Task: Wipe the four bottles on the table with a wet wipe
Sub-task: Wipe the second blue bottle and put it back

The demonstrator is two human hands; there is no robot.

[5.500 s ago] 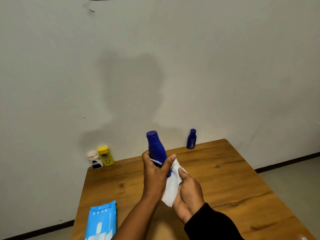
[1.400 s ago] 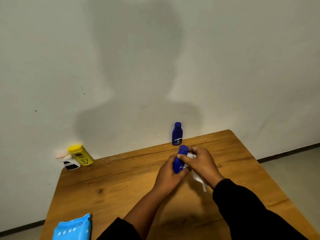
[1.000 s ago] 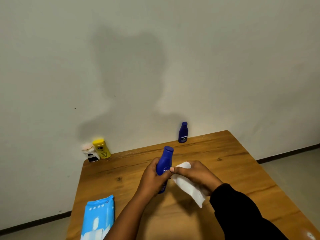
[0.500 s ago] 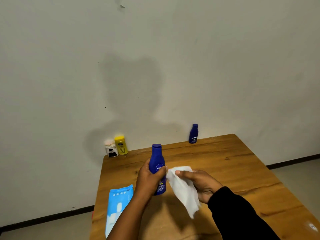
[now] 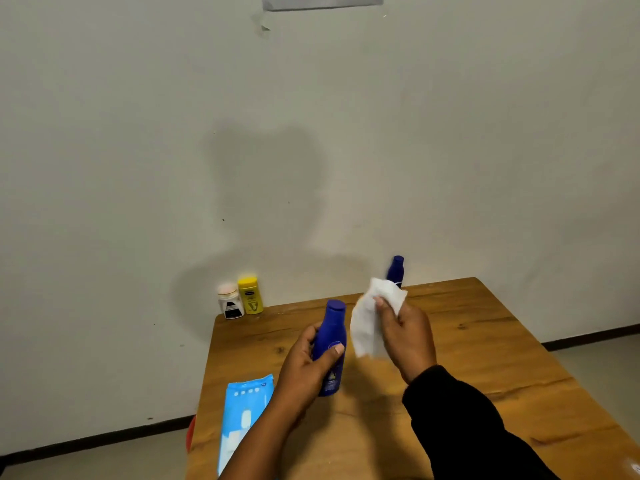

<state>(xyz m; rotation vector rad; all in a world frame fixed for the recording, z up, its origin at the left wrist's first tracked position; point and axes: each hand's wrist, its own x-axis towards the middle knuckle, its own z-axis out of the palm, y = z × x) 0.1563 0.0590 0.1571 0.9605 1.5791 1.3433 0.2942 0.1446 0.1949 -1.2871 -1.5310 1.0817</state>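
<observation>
**Wipe lifted off the blue bottle**

Head view: since half a second ago, the wet wipe [image 5: 370,317] has been raised clear of the large blue bottle [image 5: 332,327]. It is pinched by the right hand [image 5: 405,334]. The bottle is gripped upright by the left hand [image 5: 304,365]. At the wall edge of the table [image 5: 467,358] are stood the small blue bottle [image 5: 396,270], yellow bottle [image 5: 250,295] and white bottle [image 5: 229,302]. The wipe pack [image 5: 242,417] is laid near left.
</observation>
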